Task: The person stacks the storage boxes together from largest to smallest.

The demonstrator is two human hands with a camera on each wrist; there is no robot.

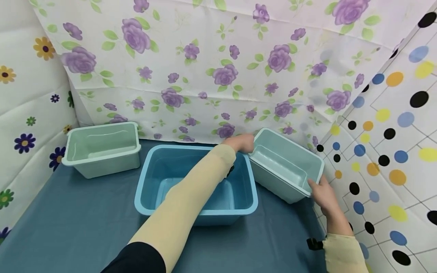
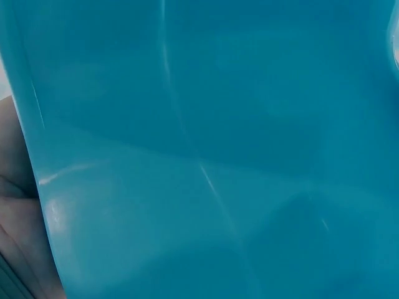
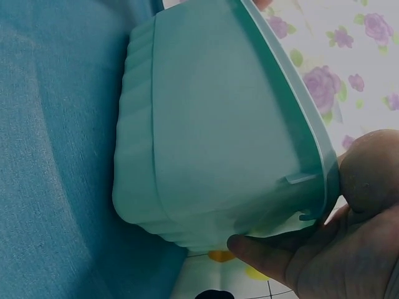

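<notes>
A pale green plastic bin stands at an angle on the right, tilted slightly, with both hands at its opposite ends. My left hand reaches across the blue basin and grips the rim at the bin's far left end. In the left wrist view, the basin's blue wall covers most of that hand. My right hand holds the near right end. Its thumb lies at the rim, and a finger supports the end wall from below.
A second pale green bin sits at the back left of the blue-covered table. Flowered cloth hangs along the back, and a dotted cloth stands close beside my right hand.
</notes>
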